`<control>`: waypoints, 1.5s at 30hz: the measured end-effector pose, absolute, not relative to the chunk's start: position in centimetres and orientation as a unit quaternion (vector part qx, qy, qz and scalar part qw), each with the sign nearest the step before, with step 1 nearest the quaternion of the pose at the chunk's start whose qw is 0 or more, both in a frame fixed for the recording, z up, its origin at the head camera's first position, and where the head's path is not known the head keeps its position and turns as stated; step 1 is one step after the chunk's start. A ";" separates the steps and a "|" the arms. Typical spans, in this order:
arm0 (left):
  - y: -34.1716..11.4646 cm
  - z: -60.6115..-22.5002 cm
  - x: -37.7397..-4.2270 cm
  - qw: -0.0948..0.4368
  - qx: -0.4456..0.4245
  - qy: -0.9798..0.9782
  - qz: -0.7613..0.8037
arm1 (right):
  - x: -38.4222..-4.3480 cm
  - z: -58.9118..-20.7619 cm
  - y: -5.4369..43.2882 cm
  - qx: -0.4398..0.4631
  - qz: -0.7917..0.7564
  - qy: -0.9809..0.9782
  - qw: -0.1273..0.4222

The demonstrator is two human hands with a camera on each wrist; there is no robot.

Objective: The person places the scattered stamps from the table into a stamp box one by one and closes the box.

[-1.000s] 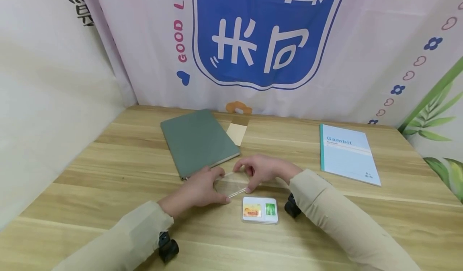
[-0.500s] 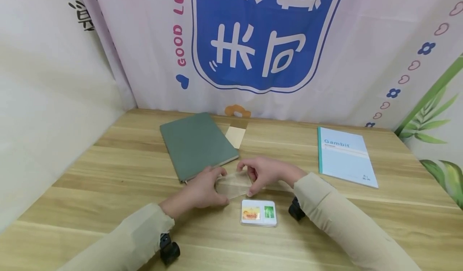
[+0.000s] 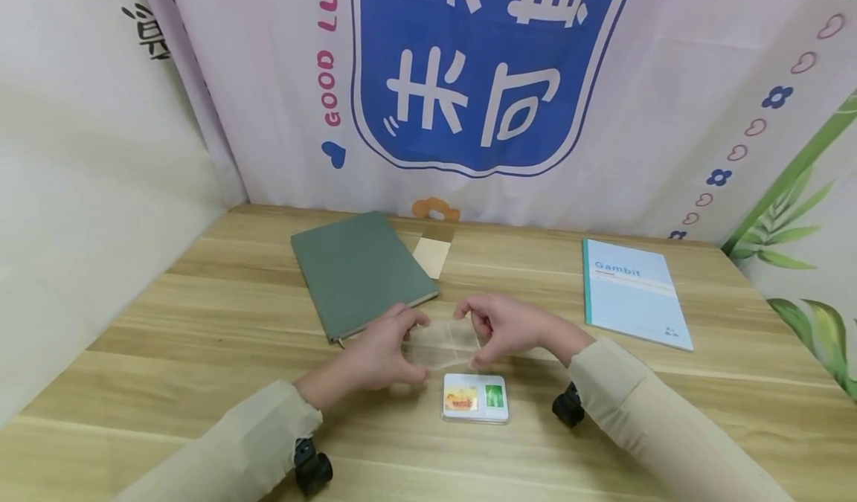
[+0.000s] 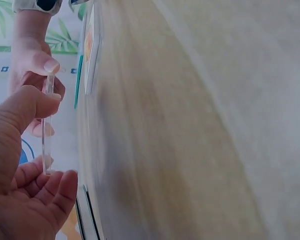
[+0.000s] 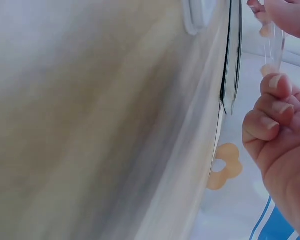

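Observation:
A clear, flat rectangular plastic piece [image 3: 435, 347] is held between both hands above the table. My left hand [image 3: 383, 347] grips its left end, thumb on the near edge and fingers on the far edge. At the right end, my right hand [image 3: 507, 331] pinches it between thumb and fingers. In the left wrist view the plastic piece [image 4: 47, 132] appears edge-on as a thin clear slab. A faint line crosses it near the right end; whether it is one piece or two, I cannot tell. Just below lies a flat clear case [image 3: 474, 398] with yellow and green pictures on white.
A dark green notebook [image 3: 361, 271] lies behind the left hand, with a beige card [image 3: 431, 257] beside it. To the right is a light blue "Gambit" notebook [image 3: 636, 294]. A printed curtain [image 3: 281, 115] hangs behind the wooden table [image 3: 167, 383].
The right hand has shifted to the right, away from the left hand. The plastic piece shows wider between them, and a line across it has become visible. The head view has tilted slightly.

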State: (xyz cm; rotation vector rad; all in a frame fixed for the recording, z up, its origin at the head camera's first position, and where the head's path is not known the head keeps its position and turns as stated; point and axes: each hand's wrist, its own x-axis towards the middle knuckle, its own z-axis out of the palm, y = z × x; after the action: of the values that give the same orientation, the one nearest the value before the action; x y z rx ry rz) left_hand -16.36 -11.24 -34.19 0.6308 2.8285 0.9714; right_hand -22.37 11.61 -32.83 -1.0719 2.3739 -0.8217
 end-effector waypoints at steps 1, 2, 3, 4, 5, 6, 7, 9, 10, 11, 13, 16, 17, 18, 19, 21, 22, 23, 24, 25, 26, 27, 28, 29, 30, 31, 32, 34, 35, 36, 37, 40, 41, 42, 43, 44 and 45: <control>-11.2 -34.2 -16.3 0.045 0.210 0.922 0.322 | -22.2 -32.8 11.7 -0.382 -0.298 0.851 0.202; -11.2 -34.3 -16.3 0.047 0.214 0.920 0.325 | -22.0 -32.8 11.9 -0.380 -0.299 0.852 0.200; -11.2 -34.3 -16.3 0.046 0.219 0.917 0.329 | -21.8 -32.7 12.0 -0.379 -0.299 0.853 0.197; -11.1 -34.3 -16.3 0.048 0.224 0.915 0.332 | -21.6 -32.8 12.2 -0.378 -0.300 0.855 0.193; -11.1 -34.3 -16.2 0.048 0.229 0.912 0.336 | -21.4 -32.8 12.3 -0.376 -0.301 0.856 0.190; -11.0 -34.2 -16.2 0.049 0.232 0.910 0.340 | -21.2 -32.8 12.4 -0.374 -0.302 0.857 0.185; -10.9 -34.2 -16.1 0.052 0.234 0.908 0.344 | -21.0 -32.9 12.6 -0.371 -0.305 0.858 0.182; -10.7 -34.0 -16.0 0.059 0.236 0.903 0.353 | -20.6 -33.0 12.8 -0.364 -0.309 0.861 0.177; -10.7 -34.0 -15.9 0.063 0.237 0.902 0.356 | -20.4 -33.1 12.9 -0.360 -0.311 0.862 0.176; -10.6 -34.0 -15.8 0.067 0.239 0.900 0.358 | -20.2 -33.1 13.0 -0.356 -0.312 0.864 0.174; -10.4 -34.1 -15.8 0.073 0.244 0.897 0.362 | -19.8 -33.2 13.3 -0.350 -0.312 0.866 0.173; -10.1 -34.3 -15.6 0.073 0.257 0.891 0.367 | -19.2 -33.3 13.7 -0.343 -0.310 0.871 0.169; -10.0 -34.4 -15.6 0.074 0.261 0.890 0.366 | -19.0 -33.3 13.9 -0.341 -0.311 0.871 0.168; -9.8 -34.5 -15.6 0.075 0.266 0.889 0.366 | -18.8 -33.4 14.0 -0.339 -0.313 0.872 0.167; -9.7 -34.5 -15.5 0.075 0.270 0.888 0.365 | -18.5 -33.5 14.2 -0.337 -0.315 0.872 0.166; -9.5 -34.5 -15.5 0.079 0.276 0.887 0.362 | -18.1 -33.7 14.4 -0.334 -0.319 0.871 0.165; -9.5 -34.6 -15.4 0.083 0.278 0.887 0.359 | -17.9 -33.7 14.5 -0.333 -0.322 0.871 0.166; -9.4 -34.6 -15.4 0.086 0.280 0.887 0.356 | -17.7 -33.8 14.6 -0.333 -0.323 0.870 0.166; -9.3 -34.6 -15.4 0.090 0.282 0.886 0.356 | -17.5 -33.8 14.7 -0.334 -0.325 0.869 0.167; -9.3 -34.7 -15.3 0.094 0.284 0.885 0.357 | -17.3 -33.9 14.8 -0.334 -0.326 0.868 0.168; -9.2 -34.7 -15.3 0.099 0.285 0.884 0.357 | -17.1 -33.9 14.9 -0.335 -0.329 0.867 0.169; -9.2 -34.7 -15.2 0.103 0.288 0.883 0.357 | -17.0 -33.9 15.0 -0.335 -0.332 0.866 0.169; -9.1 -34.8 -15.2 0.106 0.288 0.883 0.355 | -16.8 -33.9 15.0 -0.334 -0.333 0.865 0.170; -9.1 -34.8 -15.1 0.108 0.290 0.883 0.354 | -16.6 -34.0 15.1 -0.330 -0.335 0.866 0.172; -9.1 -34.8 -15.1 0.110 0.292 0.882 0.352 | -16.5 -34.0 15.1 -0.327 -0.337 0.866 0.173; -9.0 -34.9 -15.0 0.112 0.292 0.883 0.350 | -16.3 -34.1 15.1 -0.325 -0.339 0.866 0.174; -9.0 -34.9 -14.9 0.114 0.293 0.884 0.346 | -16.1 -34.1 15.1 -0.323 -0.340 0.866 0.174; -9.0 -34.9 -14.8 0.118 0.291 0.885 0.342 | -15.8 -34.3 15.1 -0.318 -0.343 0.867 0.173; -9.0 -34.9 -14.8 0.121 0.290 0.886 0.340 | -15.7 -34.3 15.1 -0.315 -0.346 0.867 0.172; -9.0 -34.9 -14.8 0.124 0.289 0.886 0.340 | -15.6 -34.3 15.1 -0.314 -0.348 0.867 0.171; -9.0 -34.9 -14.7 0.127 0.288 0.887 0.339 | -15.5 -34.3 15.1 -0.312 -0.350 0.866 0.170; -9.0 -34.8 -14.7 0.136 0.284 0.888 0.335 | -15.3 -34.4 15.1 -0.306 -0.357 0.865 0.173; -8.9 -34.8 -14.7 0.139 0.283 0.889 0.332 | -15.3 -34.4 15.2 -0.304 -0.359 0.865 0.175; -8.9 -34.8 -14.7 0.141 0.283 0.889 0.330 | -15.2 -34.5 15.2 -0.303 -0.361 0.864 0.177; -8.9 -34.8 -14.6 0.144 0.284 0.890 0.328 | -15.1 -34.6 15.2 -0.302 -0.363 0.863 0.178; -8.8 -34.9 -14.6 0.146 0.284 0.890 0.327 | -15.1 -34.7 15.3 -0.301 -0.365 0.863 0.179; -8.8 -34.9 -14.6 0.148 0.284 0.889 0.326 | -15.0 -34.8 15.4 -0.301 -0.367 0.862 0.180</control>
State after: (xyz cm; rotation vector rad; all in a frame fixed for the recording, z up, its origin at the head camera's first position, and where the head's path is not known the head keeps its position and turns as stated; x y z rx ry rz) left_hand -14.60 -8.81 -34.89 0.8179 2.5583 0.9378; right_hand -15.03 15.35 -34.81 -0.8497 2.4361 -1.0370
